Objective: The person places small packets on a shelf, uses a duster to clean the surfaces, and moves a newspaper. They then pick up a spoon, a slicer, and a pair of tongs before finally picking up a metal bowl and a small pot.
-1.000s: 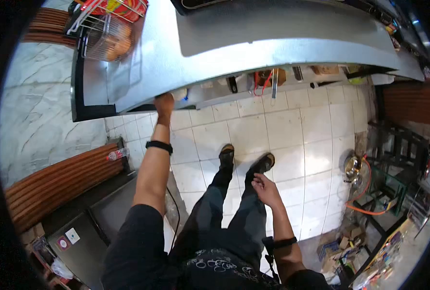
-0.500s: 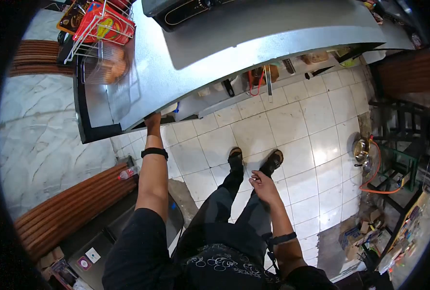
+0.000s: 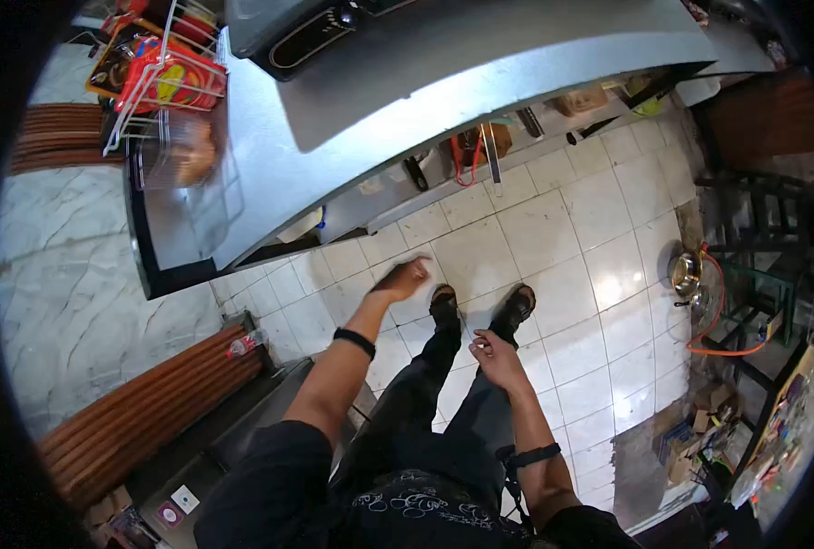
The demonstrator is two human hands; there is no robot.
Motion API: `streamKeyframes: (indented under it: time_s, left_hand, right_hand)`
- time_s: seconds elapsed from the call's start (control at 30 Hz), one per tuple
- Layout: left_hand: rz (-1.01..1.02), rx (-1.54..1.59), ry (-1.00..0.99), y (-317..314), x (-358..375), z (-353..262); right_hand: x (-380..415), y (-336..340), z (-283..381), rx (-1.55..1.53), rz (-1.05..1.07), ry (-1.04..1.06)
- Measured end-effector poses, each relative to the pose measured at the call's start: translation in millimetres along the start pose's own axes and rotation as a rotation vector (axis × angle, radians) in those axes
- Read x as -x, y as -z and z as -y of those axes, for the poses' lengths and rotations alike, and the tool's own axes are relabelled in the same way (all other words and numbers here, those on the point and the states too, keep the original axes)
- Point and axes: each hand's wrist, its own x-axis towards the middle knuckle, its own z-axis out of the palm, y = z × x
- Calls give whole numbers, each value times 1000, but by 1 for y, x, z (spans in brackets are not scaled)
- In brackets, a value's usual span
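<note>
My left hand (image 3: 402, 279) is over the tiled floor, in front of the steel counter (image 3: 352, 151) and apart from its edge. Motion blurs its fingers, and I make out nothing held in it. In front of my right thigh hangs my right hand (image 3: 496, 357), its fingers loosely bent and apart, with nothing in them. Under the counter top, a lower shelf (image 3: 390, 203) holds a dark-handled utensil (image 3: 416, 174), a red-handled tool (image 3: 459, 163) and a long flat metal strip (image 3: 491, 157). The shelf's left end is partly hidden by the counter.
A wire rack with red packets (image 3: 173, 82) and a clear plastic container (image 3: 180, 151) stand at the counter's left end. A black appliance (image 3: 306, 37) sits at its back. On the right are a metal pan (image 3: 686, 273), an orange hose (image 3: 725, 348) and a dark stool (image 3: 759, 197).
My left hand has come out from beneath the counter's front edge and swung right, toward my body. My right hand stays nearly in place. The view has shifted slightly.
</note>
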Motion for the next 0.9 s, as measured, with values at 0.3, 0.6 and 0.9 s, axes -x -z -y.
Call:
streamKeyframes:
  time_s: [0.3,0.6,0.9]
  left_hand:
    - [97,299,117,-100,-209,171]
    - [-916,37,239,-84,-438,179]
    - [-951,-202,38,-92,-463,228]
  right_hand:
    - [-50,14,-64,-91,-4,126]
    - [-132,102,-126,110,-203,224]
    - [-140,92,-153,380,-74,392]
